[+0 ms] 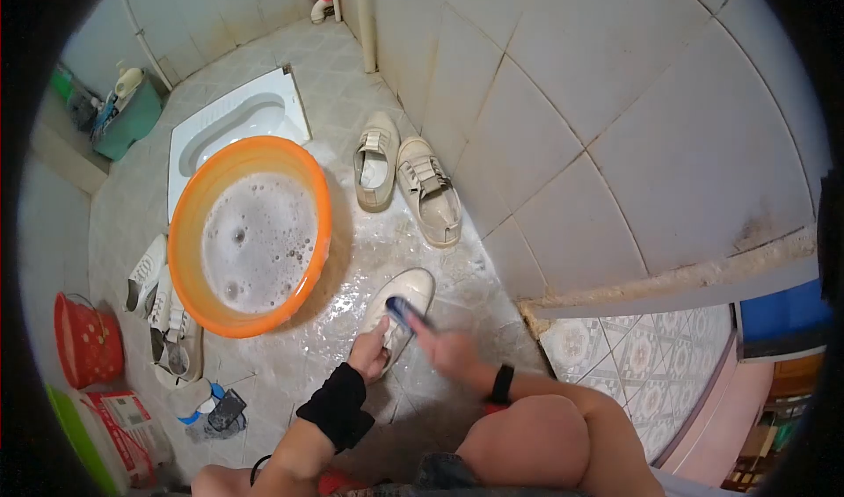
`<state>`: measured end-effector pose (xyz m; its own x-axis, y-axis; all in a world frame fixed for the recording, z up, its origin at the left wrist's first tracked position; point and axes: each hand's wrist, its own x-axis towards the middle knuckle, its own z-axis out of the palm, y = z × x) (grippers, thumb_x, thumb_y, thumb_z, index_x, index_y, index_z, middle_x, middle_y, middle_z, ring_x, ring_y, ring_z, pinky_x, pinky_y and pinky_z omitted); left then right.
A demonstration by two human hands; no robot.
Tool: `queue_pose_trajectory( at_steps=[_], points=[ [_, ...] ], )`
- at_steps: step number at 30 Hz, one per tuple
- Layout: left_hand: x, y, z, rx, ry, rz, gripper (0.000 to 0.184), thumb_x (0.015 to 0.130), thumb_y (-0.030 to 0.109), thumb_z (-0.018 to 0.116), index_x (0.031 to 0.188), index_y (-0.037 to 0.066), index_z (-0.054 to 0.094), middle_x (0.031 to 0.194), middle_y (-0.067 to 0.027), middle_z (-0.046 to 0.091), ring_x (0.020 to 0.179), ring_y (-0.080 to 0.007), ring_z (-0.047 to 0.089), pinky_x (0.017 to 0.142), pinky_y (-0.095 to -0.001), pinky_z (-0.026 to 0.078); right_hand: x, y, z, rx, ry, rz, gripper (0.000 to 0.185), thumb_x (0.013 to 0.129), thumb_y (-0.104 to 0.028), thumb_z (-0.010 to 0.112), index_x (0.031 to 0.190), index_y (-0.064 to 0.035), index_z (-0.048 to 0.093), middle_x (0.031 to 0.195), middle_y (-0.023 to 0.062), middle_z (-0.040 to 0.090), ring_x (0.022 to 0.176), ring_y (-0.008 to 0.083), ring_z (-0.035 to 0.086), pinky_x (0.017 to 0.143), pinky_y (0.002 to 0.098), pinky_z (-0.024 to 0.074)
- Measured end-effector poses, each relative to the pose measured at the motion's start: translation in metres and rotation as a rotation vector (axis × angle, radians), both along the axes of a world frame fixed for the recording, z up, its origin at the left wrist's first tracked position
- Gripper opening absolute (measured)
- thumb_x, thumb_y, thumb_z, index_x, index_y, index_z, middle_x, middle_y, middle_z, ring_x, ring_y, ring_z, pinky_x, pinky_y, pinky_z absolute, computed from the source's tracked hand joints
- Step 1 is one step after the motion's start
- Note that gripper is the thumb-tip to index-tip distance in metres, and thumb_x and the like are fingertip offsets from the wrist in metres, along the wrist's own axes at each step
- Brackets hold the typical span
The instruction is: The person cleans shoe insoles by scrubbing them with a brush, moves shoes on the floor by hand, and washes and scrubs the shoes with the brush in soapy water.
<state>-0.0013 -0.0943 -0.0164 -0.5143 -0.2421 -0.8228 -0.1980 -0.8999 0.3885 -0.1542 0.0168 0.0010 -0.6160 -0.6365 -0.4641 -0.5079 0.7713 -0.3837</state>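
Observation:
A cream-coloured shoe (413, 288) stands on the wet floor in front of me, its toe pointing away. My left hand (369, 353) grips it near the heel end, fingers closed around it. In my right hand (448, 351), a little smeared by motion, is a dark blue scrubbing brush (400, 311), which lies against the shoe's upper. Farther off, by the wall, a pair of beige shoes rests on the floor: a left one (378, 149) and a right one (437, 207), both with laces or straps across the top.
To the left, an orange basin (321, 259) holds foamy, greyish water, close to a squat toilet (294, 114). White sneakers (163, 308), a red bucket (88, 343) and a green tub (132, 127) line the left side. A tiled wall (563, 127) rises at the right.

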Motion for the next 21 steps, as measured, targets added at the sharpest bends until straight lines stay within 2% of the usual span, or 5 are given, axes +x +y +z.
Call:
queue_pose_trajectory(
  at_steps=[5, 10, 12, 14, 21],
  points=[
    [-0.013, 0.002, 0.040, 0.034, -0.006, -0.019, 0.029, 0.090, 0.035, 0.051, 0.099, 0.008, 0.055, 0.075, -0.0020, 0.061, 0.053, -0.0132, 0.054, 0.044, -0.0249, 0.039, -0.028, 0.002, 0.025, -0.223, 0.066, 0.325, 0.045, 0.092, -0.031, 0.038, 0.136, -0.0206, 0.031, 0.054, 0.0159, 0.052, 0.050, 0.0294, 0.054, 0.048, 0.0399, 0.0411],
    [-0.004, -0.003, 0.019, 0.065, 0.037, 0.040, 0.026, 0.091, 0.026, 0.049, 0.108, 0.006, 0.053, 0.094, -0.0033, 0.063, 0.073, -0.0144, 0.062, 0.051, -0.0244, 0.044, 0.015, 0.029, 0.035, -0.619, 0.359, 0.505, 0.043, 0.091, -0.024, 0.042, 0.134, -0.0214, 0.036, 0.050, 0.0156, 0.050, 0.043, 0.0302, 0.050, 0.043, 0.0407, 0.0393],
    [-0.005, 0.000, 0.035, 0.028, -0.025, 0.018, 0.024, 0.091, 0.024, 0.049, 0.105, 0.005, 0.054, 0.091, -0.0049, 0.063, 0.071, -0.0149, 0.062, 0.052, -0.0253, 0.045, -0.004, 0.032, 0.036, -0.143, 0.027, 0.507, 0.048, 0.090, -0.021, 0.041, 0.136, -0.0238, 0.029, 0.054, 0.0161, 0.053, 0.049, 0.0313, 0.055, 0.045, 0.0424, 0.0425],
    [-0.003, 0.001, 0.019, 0.076, 0.018, 0.046, 0.024, 0.091, 0.024, 0.049, 0.104, 0.004, 0.054, 0.091, -0.0058, 0.063, 0.072, -0.0151, 0.062, 0.055, -0.0260, 0.047, -0.037, 0.025, 0.019, -0.350, 0.318, 0.489, 0.045, 0.091, -0.027, 0.043, 0.135, -0.0244, 0.033, 0.046, 0.0117, 0.047, 0.042, 0.0280, 0.051, 0.041, 0.0390, 0.0396],
    [-0.007, 0.000, 0.009, 0.000, 0.034, 0.098, 0.034, 0.089, 0.027, 0.053, 0.102, -0.004, 0.055, 0.086, -0.0082, 0.062, 0.069, -0.0166, 0.059, 0.057, -0.0284, 0.046, -0.024, 0.051, 0.035, -0.064, 0.229, 0.521, 0.050, 0.090, -0.028, 0.043, 0.137, -0.0262, 0.026, 0.050, 0.0103, 0.049, 0.045, 0.0299, 0.053, 0.043, 0.0418, 0.0414]
  ],
)
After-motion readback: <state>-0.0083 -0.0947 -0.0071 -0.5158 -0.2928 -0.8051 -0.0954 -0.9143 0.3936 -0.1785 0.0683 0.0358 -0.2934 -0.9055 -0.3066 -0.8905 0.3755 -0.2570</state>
